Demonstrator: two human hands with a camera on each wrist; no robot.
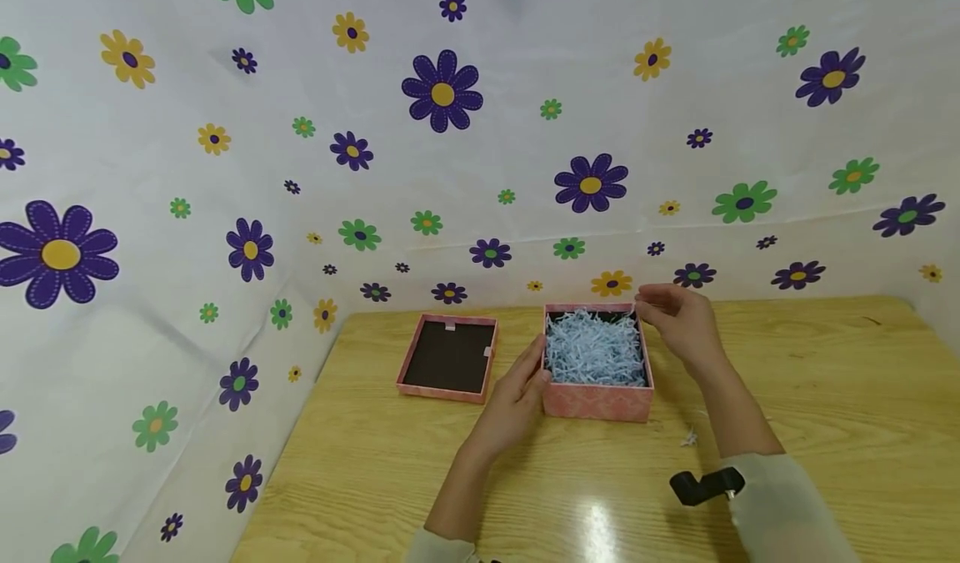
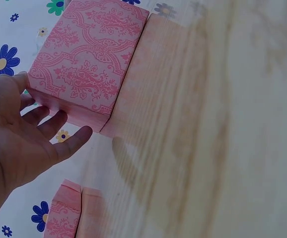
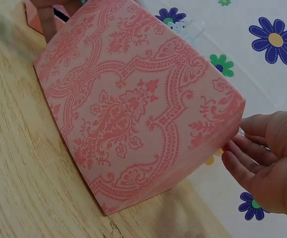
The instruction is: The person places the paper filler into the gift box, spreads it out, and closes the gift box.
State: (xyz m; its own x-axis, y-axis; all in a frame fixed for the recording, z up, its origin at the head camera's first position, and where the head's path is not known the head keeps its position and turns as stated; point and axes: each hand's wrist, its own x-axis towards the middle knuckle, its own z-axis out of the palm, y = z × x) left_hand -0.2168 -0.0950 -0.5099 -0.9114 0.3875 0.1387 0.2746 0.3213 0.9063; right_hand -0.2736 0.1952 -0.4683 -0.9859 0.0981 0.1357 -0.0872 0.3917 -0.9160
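Observation:
A pink patterned box stands on the table, filled with pale blue shredded paper. My left hand touches the box's left side, its fingers spread and loosely bent along the wall and the thumb by the near left rim. In the left wrist view, that hand meets the box at its edge. At the back right corner is my right hand, fingertips right at the rim. The right wrist view shows this hand with relaxed fingers against the corner; the far side of the box is hidden.
A shallow pink lid with a dark inside lies upturned to the left of the box. A scrap of white shredded paper lies on the wooden table, near my right forearm. Flower-printed white cloth hangs behind.

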